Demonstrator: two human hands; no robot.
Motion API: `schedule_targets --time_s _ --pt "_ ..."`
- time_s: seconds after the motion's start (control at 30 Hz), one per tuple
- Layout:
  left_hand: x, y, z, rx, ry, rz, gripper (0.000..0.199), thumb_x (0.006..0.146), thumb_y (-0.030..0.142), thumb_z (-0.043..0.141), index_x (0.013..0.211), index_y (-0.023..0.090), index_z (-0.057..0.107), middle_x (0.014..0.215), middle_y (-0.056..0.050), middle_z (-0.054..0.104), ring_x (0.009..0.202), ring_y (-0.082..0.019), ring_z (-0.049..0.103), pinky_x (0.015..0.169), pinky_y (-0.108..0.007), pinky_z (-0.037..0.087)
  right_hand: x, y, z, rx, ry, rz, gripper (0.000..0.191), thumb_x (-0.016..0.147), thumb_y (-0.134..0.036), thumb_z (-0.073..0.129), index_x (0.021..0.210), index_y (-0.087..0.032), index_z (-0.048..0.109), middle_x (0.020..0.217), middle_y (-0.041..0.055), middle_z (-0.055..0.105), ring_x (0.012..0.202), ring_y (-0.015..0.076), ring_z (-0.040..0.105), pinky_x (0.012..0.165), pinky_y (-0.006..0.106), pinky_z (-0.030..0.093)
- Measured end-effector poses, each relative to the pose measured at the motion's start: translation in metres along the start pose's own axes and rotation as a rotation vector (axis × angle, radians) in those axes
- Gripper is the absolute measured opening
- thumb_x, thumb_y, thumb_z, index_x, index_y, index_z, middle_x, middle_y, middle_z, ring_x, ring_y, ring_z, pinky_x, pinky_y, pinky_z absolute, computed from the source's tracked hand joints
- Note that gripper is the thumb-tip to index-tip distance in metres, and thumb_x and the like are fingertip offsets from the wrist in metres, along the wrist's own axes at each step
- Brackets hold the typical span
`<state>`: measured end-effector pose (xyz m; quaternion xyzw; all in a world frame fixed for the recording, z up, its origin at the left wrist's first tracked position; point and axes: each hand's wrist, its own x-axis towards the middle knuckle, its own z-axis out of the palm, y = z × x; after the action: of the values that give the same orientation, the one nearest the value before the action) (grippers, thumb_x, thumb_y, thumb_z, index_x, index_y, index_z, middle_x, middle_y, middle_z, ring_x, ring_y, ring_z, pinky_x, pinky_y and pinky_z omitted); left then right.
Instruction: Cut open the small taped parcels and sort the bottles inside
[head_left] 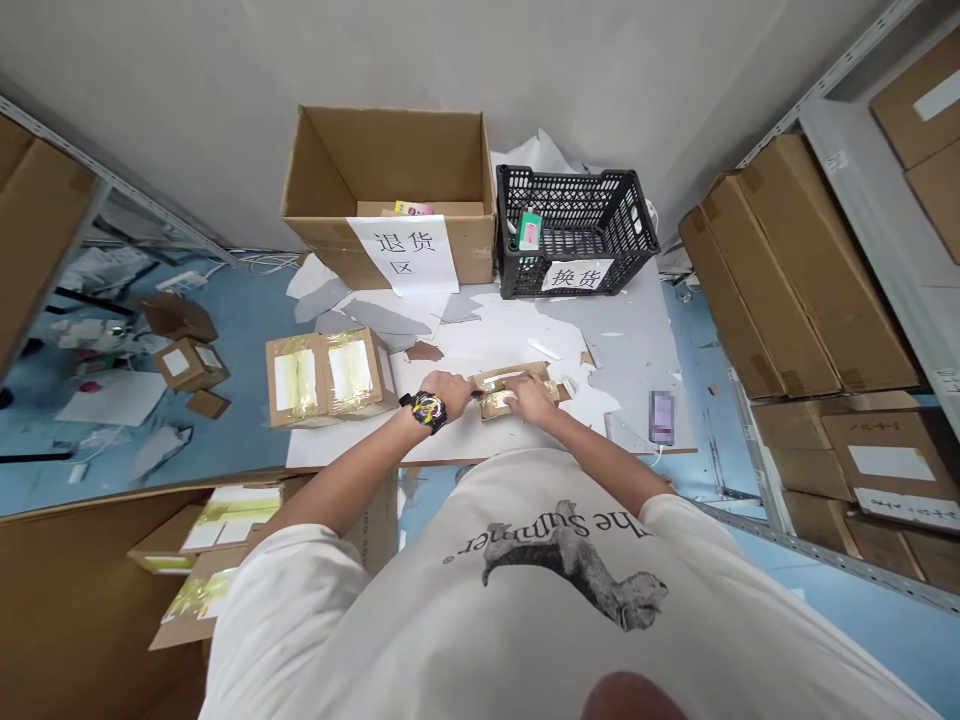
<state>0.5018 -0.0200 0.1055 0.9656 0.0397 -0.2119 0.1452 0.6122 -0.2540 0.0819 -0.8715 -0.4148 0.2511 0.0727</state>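
A small cardboard box (495, 405) with shiny yellowish tape lies near the front edge of the table, one flap raised at its back. My left hand (446, 392), with a watch on the wrist, is closed around a small dark tool (476, 394) at the box's left end. What kind of tool it is cannot be made out. On the box's right part rests my right hand (531, 398), its fingers closed on the cardboard and tape.
Two taped boxes (330, 375) stand left on the table (637, 340). Behind are a large open carton (472, 250) and a black crate (577, 215), both with paper signs. A phone (662, 417) lies at right. Shelves with cartons (802, 270) flank the table.
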Motion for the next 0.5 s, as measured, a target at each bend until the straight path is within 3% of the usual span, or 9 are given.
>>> schedule_targets --time_s 0.27,0.5 --pt "-0.013 -0.001 0.0 0.036 -0.021 -0.108 0.035 0.102 0.048 0.068 0.12 0.023 0.086 0.109 -0.021 0.083 0.113 -0.045 0.077 0.103 -0.054 0.05 0.003 0.008 0.012 0.009 0.017 -0.022 0.041 0.107 -0.029 0.066 0.147 -0.025 0.075 0.142 0.0114 0.081 0.137 0.0306 0.069 0.135 0.047 0.03" --pt "0.0 0.019 -0.018 0.118 -0.099 -0.046 0.037 0.105 0.039 0.062 0.122 0.018 0.087 0.12 -0.025 0.083 0.116 -0.044 0.078 0.1 -0.05 0.054 0.006 0.009 0.013 0.035 0.01 0.001 0.04 0.107 -0.027 0.065 0.145 -0.021 0.075 0.14 0.011 0.082 0.136 0.0288 0.07 0.138 0.048 0.025"
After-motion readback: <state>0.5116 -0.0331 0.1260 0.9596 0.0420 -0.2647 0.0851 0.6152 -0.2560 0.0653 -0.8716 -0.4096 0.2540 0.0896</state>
